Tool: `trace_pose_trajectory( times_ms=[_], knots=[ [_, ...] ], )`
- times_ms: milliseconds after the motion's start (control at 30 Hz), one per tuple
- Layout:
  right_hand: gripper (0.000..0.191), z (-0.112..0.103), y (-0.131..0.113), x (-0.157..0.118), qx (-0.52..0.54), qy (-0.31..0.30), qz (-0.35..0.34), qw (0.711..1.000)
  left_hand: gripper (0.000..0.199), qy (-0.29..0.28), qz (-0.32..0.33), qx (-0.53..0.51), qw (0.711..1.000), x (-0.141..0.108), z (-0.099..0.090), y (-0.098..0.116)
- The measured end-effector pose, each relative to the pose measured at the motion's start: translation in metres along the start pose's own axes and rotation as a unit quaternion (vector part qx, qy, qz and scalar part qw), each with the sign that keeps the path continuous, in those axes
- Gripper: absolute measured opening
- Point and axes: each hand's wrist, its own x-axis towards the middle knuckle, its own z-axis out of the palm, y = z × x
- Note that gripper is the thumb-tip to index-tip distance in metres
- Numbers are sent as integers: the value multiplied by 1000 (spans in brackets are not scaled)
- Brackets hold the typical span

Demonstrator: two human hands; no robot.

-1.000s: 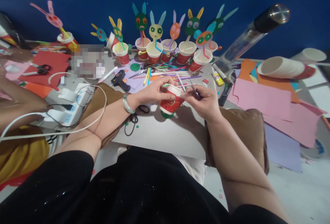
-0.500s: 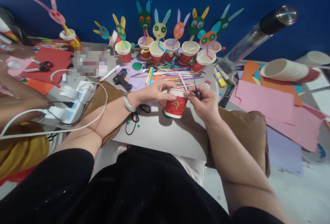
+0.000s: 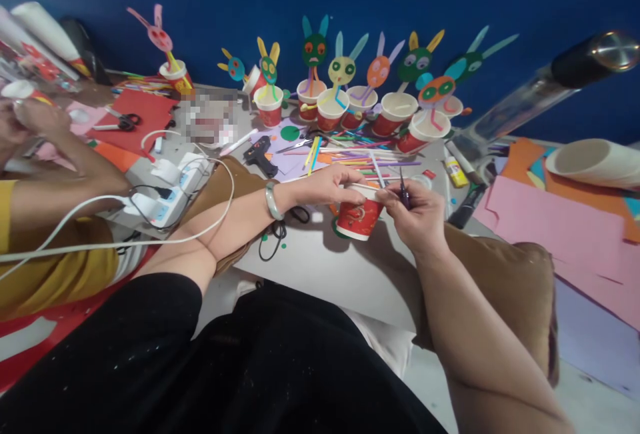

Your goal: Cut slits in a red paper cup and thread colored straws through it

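Just above the table's near part is a red paper cup (image 3: 361, 217) with a white rim, slightly tilted. My left hand (image 3: 333, 187) grips the cup's rim from the left, its fingers reaching over the opening. At the cup's right side, my right hand (image 3: 415, 214) pinches the rim with thumb and finger. A dark, thin-pointed tool (image 3: 404, 191) sticks up from that same hand; its exact kind is hard to make out. A pale straw-like stick (image 3: 377, 169) rises beside the right fingertips, its lower end hidden. Beneath the cup, a green paper disc (image 3: 342, 228) partly shows.
Several cups with paper rabbit heads, including one yellow-faced (image 3: 341, 69), line the blue wall. Coloured straws, scissors (image 3: 295, 146) and a black glue gun (image 3: 260, 156) lie behind my hands. At left are a power strip (image 3: 175, 194) and a co-worker's arm (image 3: 75, 194); pink paper (image 3: 555, 221) lies right.
The view has swung left, so everything sits further right and a little lower. Both hands keep their hold at the cup, which tilts slightly more. A co-worker's hands with a cup now show at left.
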Motion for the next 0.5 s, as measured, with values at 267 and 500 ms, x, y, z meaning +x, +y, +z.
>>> trace_pose_trajectory(
  times_ms=[267, 500],
  knots=[
    [35, 2, -1, 3, -11, 11, -7, 1000, 23, 44, 23, 87, 995, 4, 5, -9],
    [32, 1, -1, -1, -16, 20, -12, 1000, 31, 68, 31, 36, 997, 4, 9, -14]
  ],
)
